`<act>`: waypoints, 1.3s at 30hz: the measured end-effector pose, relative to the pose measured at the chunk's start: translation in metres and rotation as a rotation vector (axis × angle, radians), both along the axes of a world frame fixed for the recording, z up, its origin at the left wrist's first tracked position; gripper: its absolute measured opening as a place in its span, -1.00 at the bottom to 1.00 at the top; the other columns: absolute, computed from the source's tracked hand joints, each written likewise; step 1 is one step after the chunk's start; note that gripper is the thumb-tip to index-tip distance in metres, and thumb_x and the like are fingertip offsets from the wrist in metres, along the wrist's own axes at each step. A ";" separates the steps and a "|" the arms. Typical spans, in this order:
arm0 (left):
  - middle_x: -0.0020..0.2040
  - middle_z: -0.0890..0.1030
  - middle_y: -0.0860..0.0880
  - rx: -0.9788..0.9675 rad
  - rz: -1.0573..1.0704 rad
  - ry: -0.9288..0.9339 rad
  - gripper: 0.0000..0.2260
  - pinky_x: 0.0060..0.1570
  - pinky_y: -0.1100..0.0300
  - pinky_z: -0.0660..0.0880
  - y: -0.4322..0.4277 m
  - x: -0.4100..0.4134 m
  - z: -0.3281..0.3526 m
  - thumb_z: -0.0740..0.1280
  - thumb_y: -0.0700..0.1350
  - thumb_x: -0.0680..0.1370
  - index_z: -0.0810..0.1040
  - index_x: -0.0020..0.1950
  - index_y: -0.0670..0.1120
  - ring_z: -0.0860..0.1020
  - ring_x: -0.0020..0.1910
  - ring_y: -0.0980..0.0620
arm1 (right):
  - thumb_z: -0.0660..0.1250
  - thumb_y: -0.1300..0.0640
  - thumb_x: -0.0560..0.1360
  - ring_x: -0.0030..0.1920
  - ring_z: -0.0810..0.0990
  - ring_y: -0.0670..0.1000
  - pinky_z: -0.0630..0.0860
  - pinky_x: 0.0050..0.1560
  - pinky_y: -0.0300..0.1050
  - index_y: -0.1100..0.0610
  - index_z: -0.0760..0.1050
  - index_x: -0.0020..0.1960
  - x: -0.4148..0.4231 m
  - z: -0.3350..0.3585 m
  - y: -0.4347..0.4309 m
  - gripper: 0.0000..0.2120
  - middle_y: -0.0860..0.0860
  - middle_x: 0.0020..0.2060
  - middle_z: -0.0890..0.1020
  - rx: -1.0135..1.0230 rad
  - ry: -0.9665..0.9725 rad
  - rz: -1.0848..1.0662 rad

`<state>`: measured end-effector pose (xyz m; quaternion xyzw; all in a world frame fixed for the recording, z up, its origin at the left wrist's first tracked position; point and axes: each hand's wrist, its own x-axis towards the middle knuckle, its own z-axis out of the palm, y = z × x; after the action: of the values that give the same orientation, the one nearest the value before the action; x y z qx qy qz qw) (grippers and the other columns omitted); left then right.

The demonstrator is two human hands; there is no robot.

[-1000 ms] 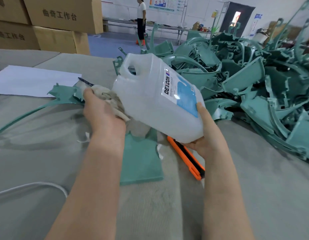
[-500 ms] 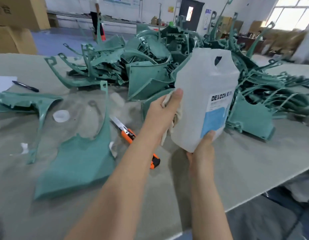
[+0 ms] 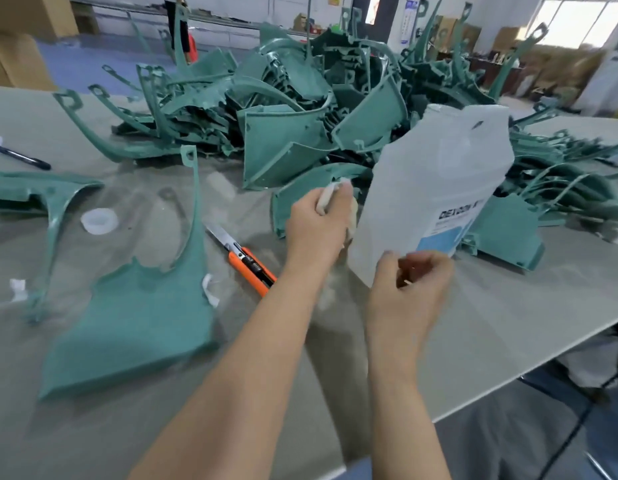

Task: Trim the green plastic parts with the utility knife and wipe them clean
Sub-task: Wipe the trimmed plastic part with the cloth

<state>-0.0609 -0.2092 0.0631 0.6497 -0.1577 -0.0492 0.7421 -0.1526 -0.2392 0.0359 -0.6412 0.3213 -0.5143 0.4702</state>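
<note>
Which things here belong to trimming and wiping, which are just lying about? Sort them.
Job: utility knife, flat green part, pile of green parts, rag in left hand, jug.
Lying about: pen, cardboard boxes.

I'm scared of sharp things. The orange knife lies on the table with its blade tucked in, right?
Not quite. The orange knife does lie on the table, but the head view shows its blade pushed out, with bare metal pointing away from the person.
</note>
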 end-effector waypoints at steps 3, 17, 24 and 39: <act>-0.47 0.48 0.12 -0.080 0.249 0.073 -0.75 -0.49 0.30 0.40 0.045 0.026 0.018 0.31 0.07 0.55 0.51 -0.28 0.01 0.44 -0.52 0.17 | 0.33 0.20 0.54 -0.30 0.50 -0.23 0.41 -0.21 -0.38 -0.01 0.43 -0.16 0.022 0.023 0.035 -0.83 -0.22 -0.34 0.54 -0.148 -0.018 0.342; -0.47 0.33 0.03 -0.496 0.818 0.350 -0.69 -0.38 0.23 0.34 0.233 0.086 0.021 0.27 -0.02 0.53 0.34 -0.39 -0.01 0.28 -0.48 0.01 | 0.30 0.13 0.53 0.33 0.40 0.22 0.38 0.29 0.00 0.09 0.29 0.45 0.203 0.000 0.187 -0.49 0.17 0.35 0.43 -0.455 0.853 0.926; -0.58 0.29 0.08 -0.542 0.842 0.317 -0.59 -0.46 0.31 0.24 0.238 0.092 0.011 0.26 -0.03 0.54 0.35 -0.52 0.00 0.23 -0.60 0.07 | 0.19 0.20 0.55 0.34 0.41 0.21 0.41 0.29 0.12 0.13 0.38 0.36 0.225 0.002 0.198 -0.62 0.18 0.31 0.49 -0.588 0.931 0.871; -0.45 0.45 0.05 -0.210 0.260 -0.039 -0.72 -0.47 0.25 0.31 0.089 0.050 0.057 0.30 0.04 0.58 0.42 -0.28 -0.04 0.37 -0.52 0.10 | 0.42 -0.01 0.48 -0.19 0.54 -0.09 0.47 -0.10 -0.20 0.00 0.39 -0.03 0.073 0.116 0.052 -0.78 -0.12 -0.22 0.54 -0.343 -0.335 0.312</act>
<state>-0.0109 -0.1204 0.1205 0.5841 -0.0911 0.0768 0.8029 -0.0794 -0.1873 0.1522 -0.6591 0.0447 -0.5813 0.4750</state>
